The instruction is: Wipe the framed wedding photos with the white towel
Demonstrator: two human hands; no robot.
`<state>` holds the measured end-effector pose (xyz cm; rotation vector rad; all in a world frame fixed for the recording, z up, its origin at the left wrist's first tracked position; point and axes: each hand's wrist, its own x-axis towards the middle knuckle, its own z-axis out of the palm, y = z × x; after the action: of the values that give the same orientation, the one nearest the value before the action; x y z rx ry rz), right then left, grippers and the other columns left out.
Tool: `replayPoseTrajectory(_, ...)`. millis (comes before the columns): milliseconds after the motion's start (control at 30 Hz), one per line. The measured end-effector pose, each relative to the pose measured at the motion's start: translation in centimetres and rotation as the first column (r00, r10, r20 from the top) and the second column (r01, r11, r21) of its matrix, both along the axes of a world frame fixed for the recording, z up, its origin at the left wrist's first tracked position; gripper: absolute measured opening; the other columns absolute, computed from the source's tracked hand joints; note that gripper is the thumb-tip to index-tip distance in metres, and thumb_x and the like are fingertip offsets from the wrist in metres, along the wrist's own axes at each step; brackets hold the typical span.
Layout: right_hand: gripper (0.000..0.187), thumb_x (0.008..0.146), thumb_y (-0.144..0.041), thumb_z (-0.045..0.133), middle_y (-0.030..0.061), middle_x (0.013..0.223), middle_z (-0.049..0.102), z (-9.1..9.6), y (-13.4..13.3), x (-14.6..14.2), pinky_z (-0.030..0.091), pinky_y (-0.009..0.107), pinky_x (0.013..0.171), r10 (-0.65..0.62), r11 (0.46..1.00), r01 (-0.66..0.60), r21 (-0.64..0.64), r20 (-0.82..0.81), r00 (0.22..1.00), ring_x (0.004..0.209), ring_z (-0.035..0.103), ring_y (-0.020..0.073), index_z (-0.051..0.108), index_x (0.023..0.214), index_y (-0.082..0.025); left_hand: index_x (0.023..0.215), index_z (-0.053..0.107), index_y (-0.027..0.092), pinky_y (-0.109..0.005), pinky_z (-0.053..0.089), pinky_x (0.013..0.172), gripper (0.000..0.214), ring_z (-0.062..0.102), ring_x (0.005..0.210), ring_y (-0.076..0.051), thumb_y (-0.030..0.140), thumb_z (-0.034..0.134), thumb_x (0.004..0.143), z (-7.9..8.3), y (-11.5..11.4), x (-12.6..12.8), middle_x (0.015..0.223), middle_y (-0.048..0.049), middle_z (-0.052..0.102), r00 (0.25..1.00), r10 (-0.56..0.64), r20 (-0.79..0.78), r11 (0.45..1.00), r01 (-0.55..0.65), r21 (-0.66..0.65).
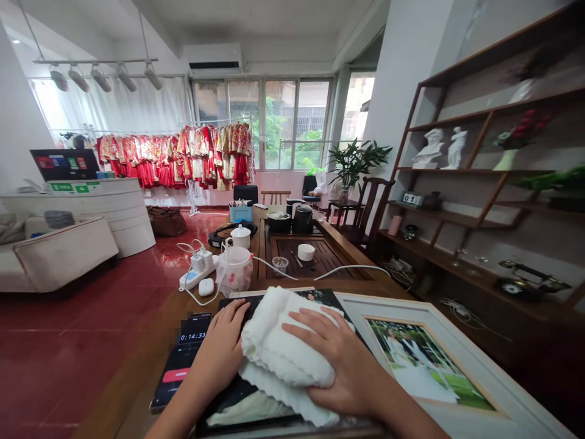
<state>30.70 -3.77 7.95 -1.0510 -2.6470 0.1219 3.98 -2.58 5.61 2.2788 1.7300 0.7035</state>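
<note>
A folded white cloth (286, 341) lies on a dark photo panel (217, 399) showing a pale garment and part of a person. My right hand (336, 350) is over the cloth, fingers across its top and thumb at its near side, gripping it. Fingers stretched out, my left hand (222, 338) rests flat on the panel's left edge, close beside the cloth. To the right, a white-framed wedding photo (418, 360) lies partly covered by the panel and my right forearm. A phone (176, 366) showing a timer sits by my left forearm.
Beyond the panel stand a plastic-wrapped container (235, 268), a lidded white cup (240, 236) and a power strip (198, 271) with loose cables. A tea tray (283, 250) holds a white bowl (306, 252). Wooden shelves (461, 222) rise on the right.
</note>
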Motion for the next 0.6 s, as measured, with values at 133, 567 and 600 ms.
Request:
replayPoseTrajectory(133, 0.08, 0.073, -0.043, 0.063, -0.0003, 0.152, 0.037, 0.1, 0.6, 0.9, 0.02, 0.057, 0.112, -0.091, 0.994, 0.091, 0.063, -0.003, 0.996, 0.137, 0.036, 0.0298, 0.031, 0.147, -0.041, 0.137, 0.051, 0.018, -0.044, 0.03, 0.114, 0.046, 0.04, 0.136, -0.025, 0.033, 0.037, 0.096, -0.1, -0.1, 0.2, 0.145, -0.0092, 0.047, 0.999, 0.014, -0.031, 0.999, -0.013, 0.035)
replayPoseTrajectory(567, 0.073, 0.08, -0.046, 0.06, 0.005, 0.148, 0.043, -0.4, 1.6, 2.2, 0.024, 0.061, 0.108, -0.21, 0.962, 0.21, 0.176, -0.016, 0.977, 0.134, 0.041, 0.033, 0.033, 0.147, -0.036, 0.138, 0.048, 0.018, -0.046, 0.03, 0.114, 0.046, 0.041, 0.135, -0.025, 0.034, 0.038, 0.097, 0.0, -0.1, -0.1, 0.145, -0.0095, 0.047, 0.998, 0.011, -0.057, 0.997, -0.006, 0.079)
replayPoseTrajectory(600, 0.074, 0.08, -0.044, 0.06, 0.0039, 0.149, 0.042, -0.3, 1.5, 2.1, 0.023, 0.061, 0.109, -0.185, 0.969, 0.184, 0.162, -0.008, 0.983, 0.134, 0.04, 0.0326, 0.031, 0.147, -0.037, 0.138, 0.048, 0.018, -0.046, 0.03, 0.114, 0.046, 0.041, 0.135, -0.025, 0.034, 0.038, 0.097, 0.0, -0.1, -0.1, 0.145, -0.0093, 0.047, 0.998, 0.011, -0.057, 0.997, -0.007, 0.078)
